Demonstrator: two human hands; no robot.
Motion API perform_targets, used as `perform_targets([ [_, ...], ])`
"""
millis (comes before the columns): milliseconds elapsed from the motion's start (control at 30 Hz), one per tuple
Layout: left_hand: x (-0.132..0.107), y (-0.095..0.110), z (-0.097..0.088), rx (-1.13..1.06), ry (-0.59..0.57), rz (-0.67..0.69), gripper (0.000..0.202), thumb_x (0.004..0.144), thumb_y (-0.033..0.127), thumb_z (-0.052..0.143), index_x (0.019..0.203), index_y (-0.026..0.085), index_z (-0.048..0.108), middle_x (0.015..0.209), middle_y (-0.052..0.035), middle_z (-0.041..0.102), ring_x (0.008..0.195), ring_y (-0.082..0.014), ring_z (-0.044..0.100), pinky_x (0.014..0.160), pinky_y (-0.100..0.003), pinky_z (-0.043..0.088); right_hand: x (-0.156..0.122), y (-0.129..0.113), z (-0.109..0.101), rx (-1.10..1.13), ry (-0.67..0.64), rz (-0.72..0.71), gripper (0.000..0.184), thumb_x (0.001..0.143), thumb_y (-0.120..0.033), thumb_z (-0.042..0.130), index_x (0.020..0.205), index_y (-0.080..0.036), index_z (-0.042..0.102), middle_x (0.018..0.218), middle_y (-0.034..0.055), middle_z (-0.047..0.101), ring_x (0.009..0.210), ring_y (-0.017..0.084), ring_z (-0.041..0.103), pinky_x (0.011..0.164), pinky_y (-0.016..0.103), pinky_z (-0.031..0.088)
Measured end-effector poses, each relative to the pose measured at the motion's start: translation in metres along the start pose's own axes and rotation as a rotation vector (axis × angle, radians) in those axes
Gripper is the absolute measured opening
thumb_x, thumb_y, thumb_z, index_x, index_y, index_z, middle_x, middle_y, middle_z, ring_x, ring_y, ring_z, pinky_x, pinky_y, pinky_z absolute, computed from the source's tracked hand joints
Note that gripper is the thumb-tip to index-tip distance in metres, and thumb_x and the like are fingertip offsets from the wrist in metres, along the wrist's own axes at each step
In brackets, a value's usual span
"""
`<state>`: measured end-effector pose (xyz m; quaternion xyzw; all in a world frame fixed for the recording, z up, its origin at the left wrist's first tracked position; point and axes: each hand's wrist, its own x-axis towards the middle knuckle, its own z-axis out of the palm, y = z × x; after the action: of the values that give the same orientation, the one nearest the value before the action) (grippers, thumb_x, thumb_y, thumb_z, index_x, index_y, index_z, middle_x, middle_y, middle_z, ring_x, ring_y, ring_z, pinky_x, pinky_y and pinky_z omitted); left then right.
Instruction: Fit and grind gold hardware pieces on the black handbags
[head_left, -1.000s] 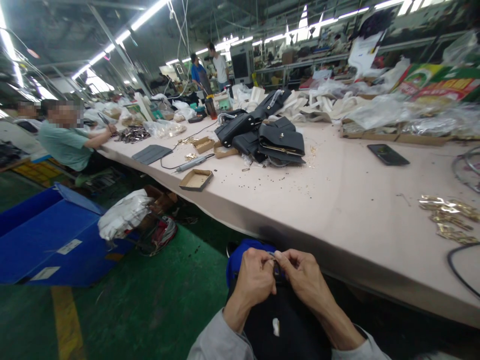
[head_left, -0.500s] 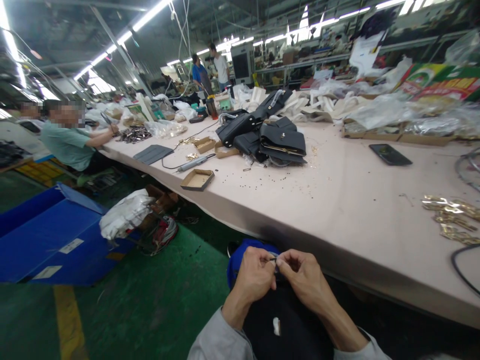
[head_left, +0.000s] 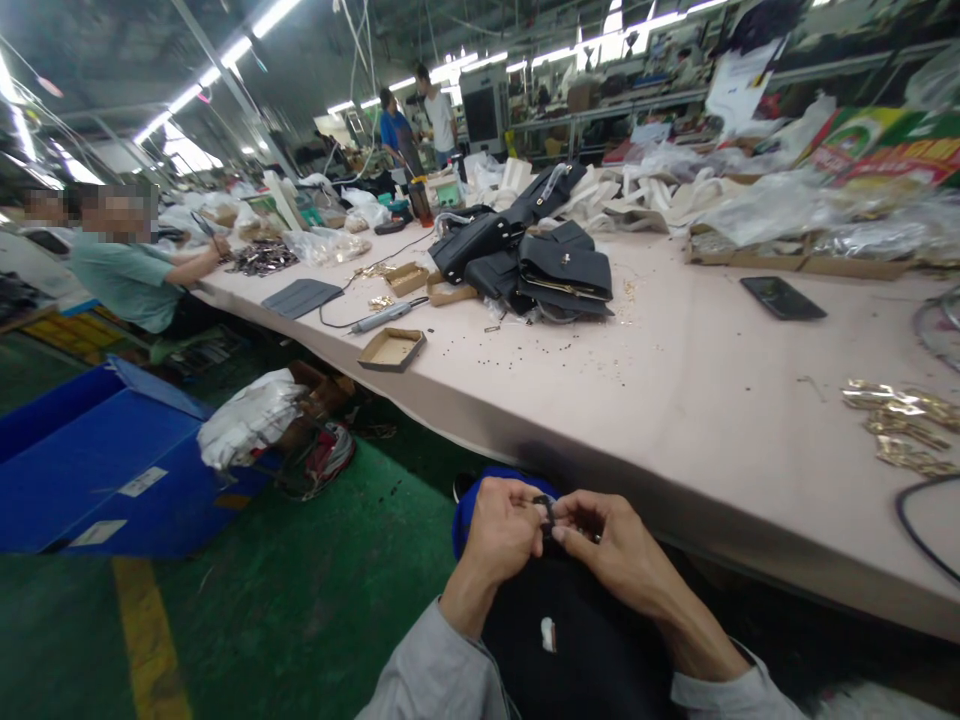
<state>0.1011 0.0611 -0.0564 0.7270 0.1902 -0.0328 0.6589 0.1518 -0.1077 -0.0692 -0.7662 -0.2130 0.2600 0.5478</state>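
Over my lap, my left hand [head_left: 501,530] is closed, its thumb and fingertips pinching a small black strap-like piece [head_left: 547,508]. From the other side, the fingertips of my right hand [head_left: 613,545] close on the same piece. It looks curved or looped, and the fingers cover much of it. Dark cloth [head_left: 592,640] lies over my legs below the hands, with a small white patch [head_left: 548,634] on it. Something blue [head_left: 466,515] shows just beyond my left hand.
On the long table [head_left: 675,390] lie black bags [head_left: 562,270], a shallow box [head_left: 391,349], a pen-like corded tool [head_left: 390,315], a phone [head_left: 782,298] and gold metal parts [head_left: 900,420]. A blue bin [head_left: 97,470] stands left. A seated person [head_left: 124,275] works at the table's far left.
Both hands stay together over my lap. The black piece between the fingertips has turned and shows more, now as a curved shape. The view has shifted slightly.
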Motion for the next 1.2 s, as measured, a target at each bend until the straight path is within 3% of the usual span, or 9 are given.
perform_targets([
  [233, 0.006, -0.002, 0.000, -0.061, 0.017, -0.021, 0.016, 0.074, 0.027, 0.066, 0.069, 0.012, 0.072, 0.040, 0.0020, 0.054, 0.031, -0.0084, 0.042, 0.035, -0.019, 0.028, 0.003, 0.001, 0.001, 0.091, 0.063, 0.055, 0.017, 0.079, -0.029, 0.069, 0.085, -0.014, 0.075, 0.072, 0.0021, 0.067, 0.068, 0.017, 0.059, 0.063, 0.027, 0.043],
  [433, 0.001, 0.006, -0.004, 0.053, -0.130, -0.032, 0.015, 0.069, 0.015, 0.061, 0.077, 0.011, 0.074, 0.049, 0.0028, 0.057, 0.039, -0.0085, 0.046, 0.042, -0.020, 0.031, 0.005, 0.005, 0.005, 0.136, 0.076, 0.106, 0.019, 0.076, -0.029, 0.070, 0.084, -0.013, 0.075, 0.068, 0.0006, 0.064, 0.063, 0.014, 0.052, 0.058, 0.026, 0.038],
  [667, 0.007, 0.004, 0.002, 0.207, -0.075, 0.034, 0.020, 0.065, 0.011, 0.056, 0.071, 0.011, 0.075, 0.057, 0.0011, 0.054, 0.052, -0.0096, 0.039, 0.048, -0.023, 0.025, 0.005, 0.012, 0.010, 0.159, 0.102, 0.108, 0.013, 0.075, -0.025, 0.068, 0.080, -0.014, 0.072, 0.065, -0.0009, 0.060, 0.061, 0.014, 0.049, 0.058, 0.026, 0.037],
  [767, 0.008, 0.002, 0.002, 0.189, -0.061, 0.024, 0.020, 0.065, 0.012, 0.057, 0.072, 0.011, 0.076, 0.058, 0.0007, 0.055, 0.053, -0.0103, 0.040, 0.049, -0.023, 0.027, 0.007, 0.014, 0.011, 0.155, 0.114, 0.087, 0.016, 0.079, -0.029, 0.069, 0.080, -0.014, 0.071, 0.068, 0.0004, 0.062, 0.063, 0.014, 0.052, 0.060, 0.027, 0.038],
  [900, 0.005, 0.004, 0.002, 0.094, -0.046, -0.001, 0.023, 0.063, 0.011, 0.059, 0.074, 0.009, 0.078, 0.057, 0.0002, 0.057, 0.052, -0.0097, 0.040, 0.050, -0.023, 0.030, 0.009, 0.019, 0.008, 0.179, 0.073, 0.058, 0.035, 0.091, -0.045, 0.065, 0.080, -0.013, 0.073, 0.071, 0.0036, 0.066, 0.067, 0.016, 0.055, 0.063, 0.028, 0.038],
  [1033, 0.004, 0.000, 0.001, 0.042, -0.021, -0.008, 0.027, 0.059, 0.008, 0.058, 0.074, 0.009, 0.079, 0.061, -0.0022, 0.064, 0.055, -0.0111, 0.048, 0.051, -0.023, 0.033, 0.009, 0.023, 0.007, 0.174, 0.071, 0.033, 0.034, 0.093, -0.045, 0.064, 0.084, -0.013, 0.074, 0.073, 0.0040, 0.068, 0.068, 0.017, 0.056, 0.065, 0.029, 0.040],
  [1200, 0.006, -0.010, -0.004, 0.054, -0.059, 0.006, 0.023, 0.073, 0.017, 0.058, 0.074, 0.012, 0.080, 0.062, -0.0020, 0.067, 0.054, -0.0108, 0.047, 0.050, -0.023, 0.031, 0.008, 0.022, 0.011, 0.116, 0.090, 0.026, 0.035, 0.093, -0.044, 0.061, 0.082, -0.014, 0.074, 0.071, 0.0038, 0.067, 0.066, 0.017, 0.056, 0.062, 0.028, 0.041],
])
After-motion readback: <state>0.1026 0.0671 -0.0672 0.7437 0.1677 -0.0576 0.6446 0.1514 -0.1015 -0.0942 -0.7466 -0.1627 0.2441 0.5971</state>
